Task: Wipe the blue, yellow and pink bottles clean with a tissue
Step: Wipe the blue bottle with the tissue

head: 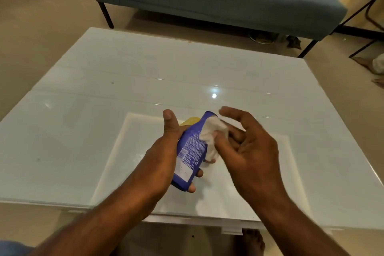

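Note:
My left hand (164, 151) grips the blue bottle (190, 151) from its left side and holds it tilted above the glass table (104, 89), with the printed back label facing me. A crumpled white tissue (212, 137) is pressed against the bottle's upper right side by my right hand (247, 147), pinched under the thumb while the other fingers spread. Just behind the blue bottle, a bit of the yellow bottle (190, 120) shows, mostly hidden. No pink bottle is in view.
A grey-blue sofa (218, 0) stands beyond the table's far edge, with dark items and a cushion on it. A person's bare feet (372, 68) are on the floor at the far right. My own foot (251, 241) shows under the table's near edge.

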